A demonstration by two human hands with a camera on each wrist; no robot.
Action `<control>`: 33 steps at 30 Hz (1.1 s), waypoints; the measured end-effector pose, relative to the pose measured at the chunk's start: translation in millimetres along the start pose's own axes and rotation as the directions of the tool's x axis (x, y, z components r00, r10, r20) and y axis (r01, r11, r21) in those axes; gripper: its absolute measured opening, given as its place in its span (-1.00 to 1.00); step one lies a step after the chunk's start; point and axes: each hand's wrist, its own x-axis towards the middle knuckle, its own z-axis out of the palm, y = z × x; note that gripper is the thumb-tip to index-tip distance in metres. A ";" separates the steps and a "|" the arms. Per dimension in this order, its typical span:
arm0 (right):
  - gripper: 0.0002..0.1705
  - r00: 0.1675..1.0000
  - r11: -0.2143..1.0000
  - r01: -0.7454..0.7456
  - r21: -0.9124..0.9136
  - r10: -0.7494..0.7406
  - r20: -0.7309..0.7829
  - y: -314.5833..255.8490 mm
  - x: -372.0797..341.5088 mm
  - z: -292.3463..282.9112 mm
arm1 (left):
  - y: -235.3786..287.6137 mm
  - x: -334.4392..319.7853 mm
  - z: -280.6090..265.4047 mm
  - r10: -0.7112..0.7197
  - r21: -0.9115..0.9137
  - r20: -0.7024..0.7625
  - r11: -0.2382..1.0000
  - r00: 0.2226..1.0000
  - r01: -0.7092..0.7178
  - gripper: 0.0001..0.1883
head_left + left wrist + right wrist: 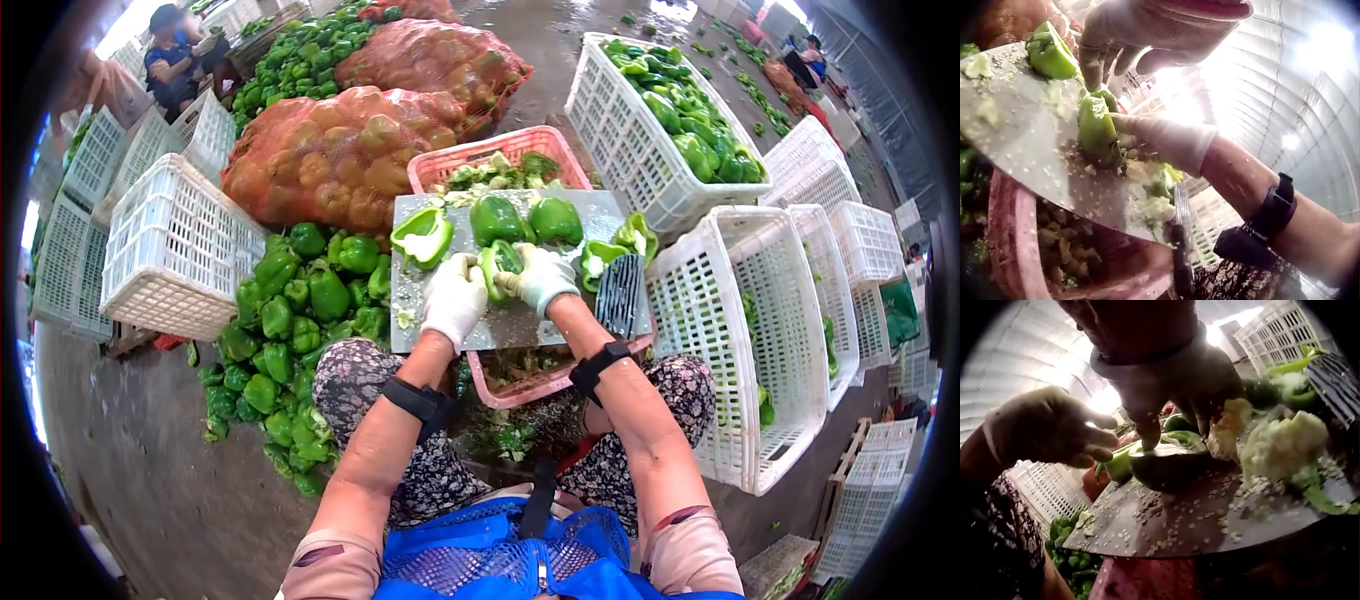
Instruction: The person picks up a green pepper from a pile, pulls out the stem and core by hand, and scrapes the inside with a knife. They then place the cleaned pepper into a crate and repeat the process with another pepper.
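Observation:
On the grey board point(420, 330), a cut green pepper point(496, 268) lies between two gloved hands. My right hand point(545, 280) grips this piece, its thumb at the cut edge point(1172, 450) and its fingers beside a pale seed core point(1229, 428). My left hand point(455, 300) is at the other side; in the left wrist view a finger of the left hand point(1154, 31) touches the top of the cut pepper point(1096, 128). Two whole-looking peppers point(497, 220) sit just behind, an opened half point(422, 238) at the left, and other cut pieces point(600, 262) at the right.
A dark striped object point(620, 295) lies at the board's right edge. Pink crates point(500, 395) stand under and behind the board. A pepper heap point(280, 350) and red net sacks point(345, 160) are on the left; white crates point(700, 340) stand at the right.

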 end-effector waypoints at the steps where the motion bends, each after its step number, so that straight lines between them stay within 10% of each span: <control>1: -0.22 0.999 1.000 -0.008 0.008 0.007 0.037 7.5 4.1 3.4 | 3.4 -6.2 5.2 -0.054 0.001 -0.023 0.999 0.998 0.054 -0.55; 6: -0.54 0.976 0.921 -0.146 0.362 0.075 0.203 40.6 49.7 35.7 | -48.6 24.5 38.8 -0.191 -0.286 0.086 0.936 0.978 0.207 -0.47; 9: -0.62 0.999 0.941 -0.044 0.335 0.036 0.029 48.6 40.6 47.9 | -58.5 27.8 44.4 -0.164 -0.446 0.143 0.870 0.976 0.211 -0.48; 10: -0.67 0.999 0.746 -0.015 0.666 0.034 -0.015 45.4 35.6 53.9 | -36.4 12.4 30.6 -0.142 -0.648 0.205 0.722 0.968 0.243 -0.48; 14: -0.83 0.978 0.288 0.210 0.934 -0.044 -0.206 33.3 1.7 14.3 | 8.5 -6.7 3.2 -0.017 -0.810 0.303 0.522 0.953 0.267 -0.47; 21: -0.72 0.817 0.466 0.520 0.716 -0.028 -0.576 4.1 -53.7 -10.2 | 28.4 -17.3 14.5 0.271 -0.953 0.056 0.301 0.961 -0.030 -0.60; 26: -0.07 0.947 0.619 0.004 0.785 0.249 -0.201 15.6 -64.4 4.5 | 27.9 -17.2 24.6 0.371 -0.792 -0.189 0.490 0.909 -0.364 -0.82; 29: -0.10 0.986 0.093 -0.135 0.987 0.108 0.125 4.9 -76.9 15.5 | 27.6 -18.8 29.8 0.484 -0.462 -0.429 0.608 0.763 -0.645 -0.93; 30: -0.13 0.981 0.030 -0.091 0.995 0.172 0.085 -12.6 -88.8 10.6 | 36.7 -24.5 27.8 0.282 -0.757 -0.321 0.498 0.904 -0.424 -0.91; 33: -0.42 0.989 -0.247 -0.146 0.958 -0.021 0.146 -16.0 -82.9 19.1 | 39.3 -23.3 25.9 0.258 -0.765 -0.335 0.486 0.906 -0.422 -0.89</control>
